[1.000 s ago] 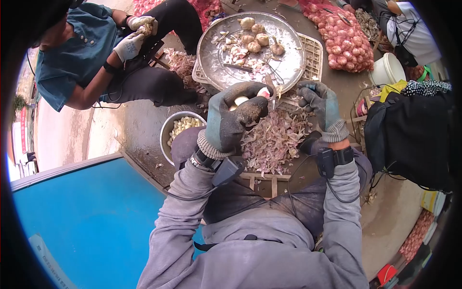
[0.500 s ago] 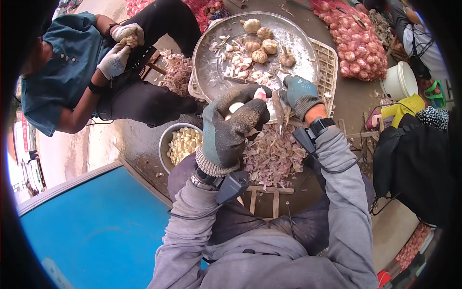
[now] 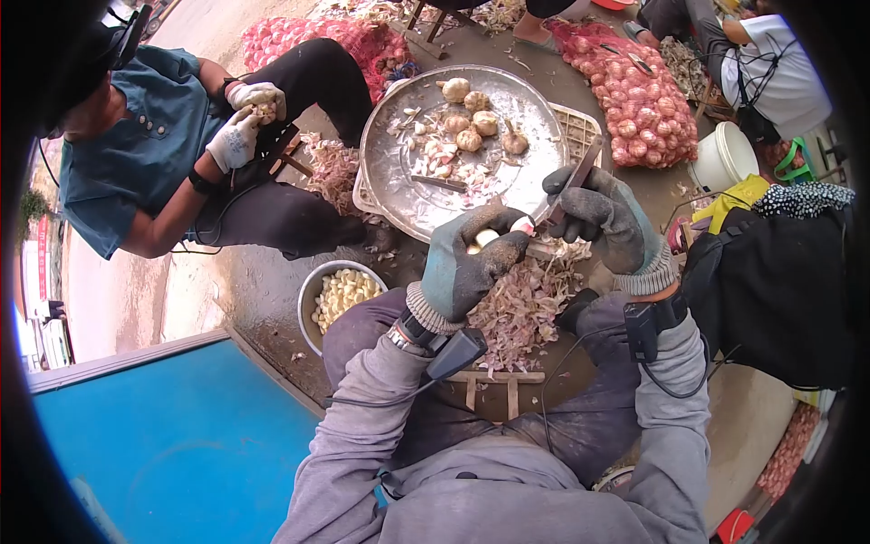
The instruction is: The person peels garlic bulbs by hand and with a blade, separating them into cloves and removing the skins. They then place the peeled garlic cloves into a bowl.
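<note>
1. The left hand [image 3: 471, 267], in a dirty grey-and-teal glove, is just off the near edge of the round metal tray [image 3: 541, 136]. Its fingers pinch a pink-tipped clove [image 3: 523, 225] against the thumb.
2. Pale peeled cloves [image 3: 486, 238] sit in the curl of that same hand, on the near side of the tray.
3. The right hand [image 3: 616, 227], gloved alike, is off the tray's near right edge. Its fingers are bent around a knife [image 3: 580, 177], which slants with its lower end near the clove; whether the two touch, I cannot tell.
4. Whole garlic bulbs [image 3: 485, 122] lie on the far half of the tray. Nearer its middle are loose cloves [image 3: 442, 161] and a dark flat blade [image 3: 439, 183].
5. A pale plastic crate [image 3: 580, 131] shows beneath the tray, at its right edge.
6. On the near side of the tray, a heap of papery garlic skins [image 3: 517, 313] lies below the hands.
7. To the near left of the tray stands a metal bowl [image 3: 306, 313] of peeled garlic.
8. Left of the tray sits a person in a teal shirt [image 3: 136, 150], wearing white gloves [image 3: 234, 140].
9. Right of the tray are a red mesh sack of garlic [image 3: 648, 118] and a white bucket [image 3: 725, 159].
</note>
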### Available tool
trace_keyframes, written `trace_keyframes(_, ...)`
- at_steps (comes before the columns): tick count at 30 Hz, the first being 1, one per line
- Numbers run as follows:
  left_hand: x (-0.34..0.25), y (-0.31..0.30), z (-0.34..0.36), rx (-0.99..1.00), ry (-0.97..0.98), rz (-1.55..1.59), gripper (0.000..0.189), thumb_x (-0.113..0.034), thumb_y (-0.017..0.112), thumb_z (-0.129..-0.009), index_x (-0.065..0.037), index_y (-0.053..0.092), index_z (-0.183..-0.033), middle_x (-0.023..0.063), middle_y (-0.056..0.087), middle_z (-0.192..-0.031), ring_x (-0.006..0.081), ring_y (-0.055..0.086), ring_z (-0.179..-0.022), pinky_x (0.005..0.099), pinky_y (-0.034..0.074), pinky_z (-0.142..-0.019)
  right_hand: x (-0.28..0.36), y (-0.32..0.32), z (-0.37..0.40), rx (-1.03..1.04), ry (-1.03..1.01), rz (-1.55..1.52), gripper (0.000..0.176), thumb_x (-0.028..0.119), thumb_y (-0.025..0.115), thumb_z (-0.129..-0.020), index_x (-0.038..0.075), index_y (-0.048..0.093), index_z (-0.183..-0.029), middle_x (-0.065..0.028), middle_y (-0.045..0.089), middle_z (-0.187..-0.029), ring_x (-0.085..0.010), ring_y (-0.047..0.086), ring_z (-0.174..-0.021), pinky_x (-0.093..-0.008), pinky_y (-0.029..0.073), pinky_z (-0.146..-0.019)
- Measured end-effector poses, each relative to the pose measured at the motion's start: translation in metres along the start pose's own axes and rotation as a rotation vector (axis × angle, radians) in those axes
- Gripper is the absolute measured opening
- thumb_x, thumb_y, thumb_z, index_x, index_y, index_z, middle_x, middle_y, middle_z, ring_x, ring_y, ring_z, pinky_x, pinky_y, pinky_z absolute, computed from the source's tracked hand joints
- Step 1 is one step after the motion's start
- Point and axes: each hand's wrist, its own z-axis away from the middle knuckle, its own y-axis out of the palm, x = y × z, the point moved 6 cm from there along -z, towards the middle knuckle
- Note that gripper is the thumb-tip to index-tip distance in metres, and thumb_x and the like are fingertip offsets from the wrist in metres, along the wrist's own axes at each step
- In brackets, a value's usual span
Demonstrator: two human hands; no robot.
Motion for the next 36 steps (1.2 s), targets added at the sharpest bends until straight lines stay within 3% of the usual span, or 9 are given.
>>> trace_keyframes(4,-0.009,0.015,0.007,0.068,0.116,-0.136,0.022,-0.014,0.073,-0.09,0.0,0.071,-0.107,0.0058,0.07,-0.091,0.0101,0.062,-0.082,0.0277,0.051,-0.073,-0.007,0.011,0.034,-0.132,-0.077,-0.013,0.047,0.028,0.07,-0.091,-0.003,0.06,-0.124,-0.0082,0.069,-0.098,-0.0138,0.067,-0.087,-0.025,0.053,-0.074)
trace_keyframes(6,-0.012,0.02,0.009,0.077,0.165,-0.209,0.022,-0.014,0.074,-0.09,0.0,0.071,-0.106,0.0068,0.071,-0.092,0.0107,0.063,-0.083,0.0282,0.052,-0.074,-0.018,0.01,0.039,-0.191,-0.176,-0.124,0.046,0.028,0.073,-0.09,-0.001,0.061,-0.124,-0.0048,0.069,-0.096,-0.0069,0.065,-0.076,-0.0175,0.048,-0.062)
trace_keyframes(7,-0.012,0.021,0.009,0.081,0.171,-0.237,0.022,-0.013,0.074,-0.09,0.0,0.071,-0.106,0.0073,0.071,-0.093,0.011,0.063,-0.083,0.0284,0.052,-0.075,-0.022,0.008,0.041,-0.235,-0.203,-0.131,0.043,0.026,0.072,-0.092,-0.002,0.061,-0.124,-0.0045,0.069,-0.094,-0.0069,0.065,-0.076,-0.0174,0.049,-0.064)
trace_keyframes(8,-0.011,0.022,0.009,0.085,0.175,-0.267,0.022,-0.013,0.074,-0.089,0.0,0.071,-0.107,0.0077,0.071,-0.093,0.0114,0.063,-0.083,0.0285,0.052,-0.075,-0.025,0.007,0.043,-0.233,-0.2,-0.14,0.043,0.026,0.072,-0.092,-0.002,0.061,-0.124,-0.0045,0.069,-0.094,-0.0069,0.065,-0.076,-0.0174,0.049,-0.064)
trace_keyframes(10,-0.007,0.023,0.007,0.084,0.168,-0.274,0.022,-0.012,0.074,-0.089,0.0,0.071,-0.107,0.0079,0.071,-0.093,0.0113,0.063,-0.083,0.0285,0.052,-0.075,-0.029,0.003,0.046,-0.213,-0.19,-0.108,0.045,0.027,0.069,-0.093,-0.004,0.06,-0.125,-0.0076,0.07,-0.097,-0.014,0.066,-0.089,-0.0264,0.053,-0.076)
trace_keyframes(15,-0.004,0.03,-0.001,0.071,0.099,-0.242,0.022,-0.011,0.073,-0.088,0.001,0.071,-0.105,0.0071,0.07,-0.088,0.0124,0.063,-0.084,0.0285,0.051,-0.077,-0.031,-0.002,0.039,-0.203,-0.186,-0.158,0.043,0.025,0.069,-0.094,-0.004,0.06,-0.125,-0.008,0.071,-0.098,-0.014,0.067,-0.09,-0.0264,0.054,-0.076)
trace_keyframes(20,-0.006,0.04,-0.005,0.112,0.166,-0.358,0.022,-0.01,0.076,-0.085,0.001,0.071,-0.105,0.0087,0.07,-0.088,0.0133,0.063,-0.082,0.0298,0.052,-0.075,-0.037,-0.01,0.042,-0.213,-0.15,-0.224,0.042,0.024,0.071,-0.094,-0.004,0.061,-0.124,-0.0086,0.071,-0.099,-0.0145,0.068,-0.091,-0.026,0.054,-0.075)
trace_keyframes(29,0.0,0.044,-0.006,0.153,0.132,-0.331,0.023,-0.01,0.076,-0.084,0.001,0.071,-0.104,0.0095,0.07,-0.089,0.014,0.064,-0.082,0.0297,0.052,-0.076,-0.035,-0.012,0.05,-0.299,-0.18,-0.112,0.041,0.023,0.072,-0.093,-0.004,0.061,-0.122,-0.009,0.07,-0.101,-0.0151,0.07,-0.089,-0.0255,0.056,-0.073)
trace_keyframes(36,0.004,0.046,-0.004,0.16,0.093,-0.269,0.023,-0.012,0.075,-0.084,0.0,0.072,-0.104,0.0089,0.07,-0.09,0.0152,0.065,-0.083,0.0306,0.052,-0.076,-0.046,-0.017,0.047,-0.293,-0.148,-0.146,0.037,0.022,0.066,-0.097,-0.005,0.061,-0.122,-0.0102,0.07,-0.098,-0.0147,0.069,-0.084,-0.0255,0.057,-0.07)
